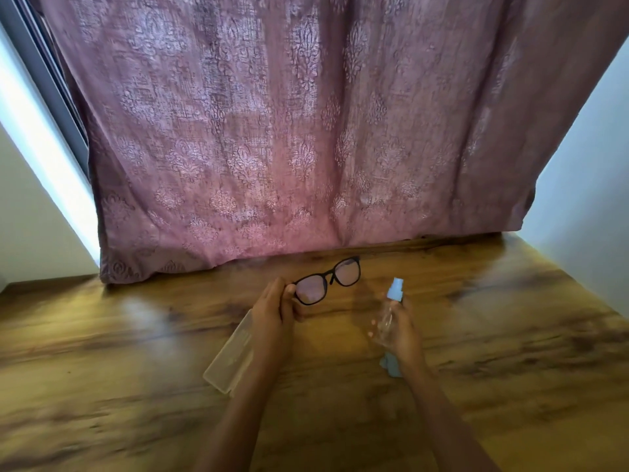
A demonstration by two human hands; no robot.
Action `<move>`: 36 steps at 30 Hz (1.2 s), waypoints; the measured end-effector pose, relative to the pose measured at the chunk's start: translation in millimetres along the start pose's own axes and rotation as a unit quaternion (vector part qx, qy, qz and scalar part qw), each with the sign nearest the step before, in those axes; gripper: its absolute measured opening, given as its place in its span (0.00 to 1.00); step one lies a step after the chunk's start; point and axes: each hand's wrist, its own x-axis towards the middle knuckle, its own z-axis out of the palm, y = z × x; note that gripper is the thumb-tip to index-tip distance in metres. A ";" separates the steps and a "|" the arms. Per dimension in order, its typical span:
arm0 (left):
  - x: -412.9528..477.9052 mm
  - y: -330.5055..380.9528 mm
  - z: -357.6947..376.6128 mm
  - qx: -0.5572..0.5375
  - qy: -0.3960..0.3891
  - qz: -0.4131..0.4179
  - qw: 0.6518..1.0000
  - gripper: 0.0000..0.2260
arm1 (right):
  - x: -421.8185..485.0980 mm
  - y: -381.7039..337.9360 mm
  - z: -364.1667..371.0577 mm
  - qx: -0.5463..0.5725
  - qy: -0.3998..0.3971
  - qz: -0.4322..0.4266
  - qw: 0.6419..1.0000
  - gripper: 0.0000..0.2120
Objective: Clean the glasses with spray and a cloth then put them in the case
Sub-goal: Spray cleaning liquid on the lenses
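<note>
Black-framed glasses (pixel 332 280) are held up above the wooden table (pixel 493 335), lenses facing me. My left hand (pixel 275 308) grips them at their left end. My right hand (pixel 398 330) holds a clear spray bottle (pixel 386 321) with a light blue nozzle, upright, just right of the glasses and apart from them. A clear plastic case (pixel 231 356) lies on the table under my left forearm, partly hidden by it. A light blue cloth (pixel 389 366) lies on the table beneath my right wrist, mostly hidden.
A mauve patterned curtain (pixel 289 131) hangs down to the table's far edge, right behind the glasses. White walls close in on the left and right. Bare wood lies on both sides of my arms.
</note>
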 end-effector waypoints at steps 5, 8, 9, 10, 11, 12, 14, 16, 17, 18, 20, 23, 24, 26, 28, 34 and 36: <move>-4.1 11.9 4.0 0.004 -0.011 -0.001 1.000 0.19 | -21.1 -17.4 -1.4 0.044 -0.084 -0.047 0.994 0.07; -8.3 18.0 4.4 0.016 -0.017 -0.025 0.999 0.15 | -36.1 -29.9 -2.5 0.058 -0.137 -0.074 0.986 0.08; -9.7 20.1 4.0 0.021 -0.017 -0.030 0.999 0.14 | -41.3 -34.1 -3.0 0.065 -0.155 -0.085 0.982 0.11; -11.3 23.1 3.7 0.025 -0.017 -0.032 0.999 0.14 | -46.0 -38.1 -3.5 0.070 -0.174 -0.101 0.977 0.16; -13.4 26.4 3.6 0.028 -0.016 -0.031 0.999 0.14 | -50.3 -41.5 -3.5 0.079 -0.192 -0.115 0.971 0.20; -15.3 29.6 3.9 0.030 -0.016 -0.031 0.999 0.14 | -53.5 -43.7 -3.3 0.082 -0.204 -0.126 0.967 0.21; -18.8 34.8 4.0 0.032 -0.018 -0.038 0.999 0.14 | -58.1 -44.8 -2.7 0.079 -0.218 -0.143 0.962 0.22; -21.6 38.3 4.3 0.026 -0.025 -0.044 0.998 0.13 | -61.6 -43.6 -2.3 0.070 -0.227 -0.150 0.960 0.21; -22.9 39.4 4.5 0.022 -0.028 -0.047 0.998 0.13 | -63.3 -42.7 -2.3 0.064 -0.232 -0.151 0.959 0.20; -24.1 40.9 4.9 0.015 -0.029 -0.050 0.998 0.13 | -65.5 -42.4 -2.2 0.058 -0.239 -0.155 0.957 0.21; -27.4 45.0 6.3 0.012 -0.024 -0.054 0.998 0.13 | -70.9 -41.9 -1.5 0.032 -0.255 -0.163 0.953 0.24; -32.9 52.0 8.0 0.015 -0.017 -0.054 0.998 0.13 | -81.5 -45.4 3.0 -0.045 -0.245 -0.194 0.949 0.22; -35.0 53.3 8.6 0.013 -0.016 -0.052 0.998 0.14 | -85.0 -48.7 4.3 -0.092 -0.233 -0.215 0.944 0.22; -39.6 55.7 9.1 0.001 -0.018 -0.051 0.999 0.13 | -89.1 -53.5 5.5 -0.178 -0.212 -0.252 0.927 0.24; -43.8 56.7 9.9 -0.005 -0.023 -0.051 0.998 0.13 | -89.1 -54.8 4.4 -0.222 -0.198 -0.273 0.915 0.28; -51.4 61.1 9.7 0.004 -0.010 -0.049 0.999 0.13 | -90.1 -51.2 3.6 -0.260 -0.181 -0.331 0.889 0.35; -52.8 63.1 10.0 0.002 -0.003 -0.054 0.999 0.14 | -91.0 -49.8 3.5 -0.271 -0.180 -0.338 0.883 0.34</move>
